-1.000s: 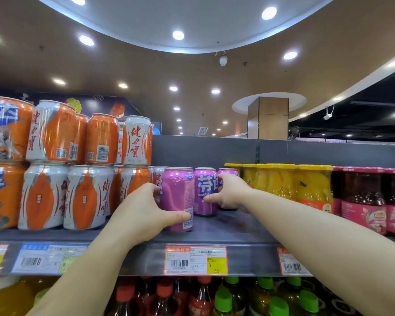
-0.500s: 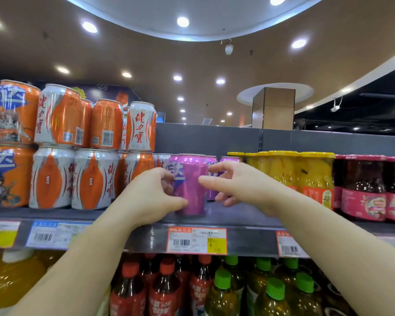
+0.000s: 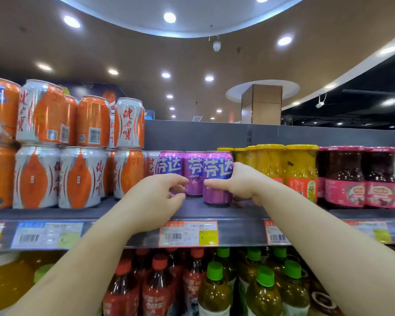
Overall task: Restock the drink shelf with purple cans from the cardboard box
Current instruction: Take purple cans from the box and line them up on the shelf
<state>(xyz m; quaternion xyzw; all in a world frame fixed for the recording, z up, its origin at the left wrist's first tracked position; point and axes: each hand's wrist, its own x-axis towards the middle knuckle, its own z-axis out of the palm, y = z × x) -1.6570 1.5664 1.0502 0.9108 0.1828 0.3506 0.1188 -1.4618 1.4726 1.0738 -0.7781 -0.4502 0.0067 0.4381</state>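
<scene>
This is a shop, a supermarket aisle: a grey metal shelf (image 3: 214, 212) carries printed barcode price tags (image 3: 188, 233) along its front edge, with stacked orange-and-silver drink cans (image 3: 82, 176), yellow-lidded fruit jars (image 3: 301, 169) and rows of plastic bottles (image 3: 214, 288) below, under round recessed ceiling lights (image 3: 169, 17).

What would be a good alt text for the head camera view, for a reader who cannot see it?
Two bare hands reach to a store shelf: the right hand grips the rightmost of three purple cans, and the left hand is curled in front of the leftmost can. Orange and silver cans are stacked to the left, yellow-lidded jars stand to the right, and bottles fill the shelf below.
</scene>
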